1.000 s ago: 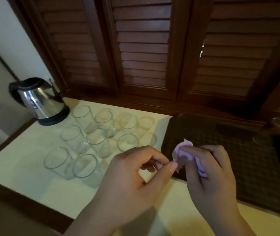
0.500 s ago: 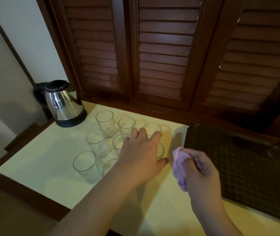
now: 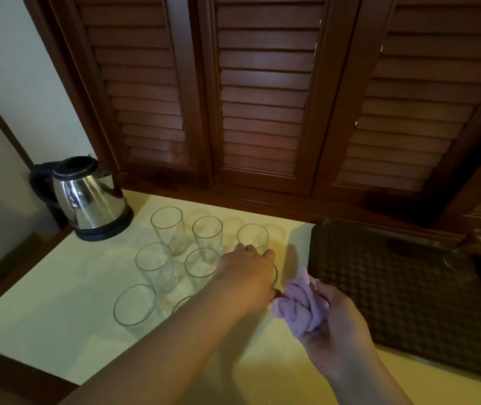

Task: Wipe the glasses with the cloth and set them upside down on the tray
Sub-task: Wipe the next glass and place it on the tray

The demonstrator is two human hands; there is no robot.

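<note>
change: my left hand [image 3: 248, 280] has dropped from hovering over the cluster onto the nearest glass [image 3: 274, 277]; I read it as pick-up starting.
glass: upright on the counter [image 3: 58, 293], mostly hidden under my palm, beside the tray [image 3: 408, 287].
left fingers: curled round its rim.
right hand [image 3: 338, 323]: fingers bunched on the purple cloth [image 3: 299, 302].
others: seven glasses [image 3: 166, 229] unwiped by the kettle [image 3: 87, 197]; tray nearly bare.
</note>
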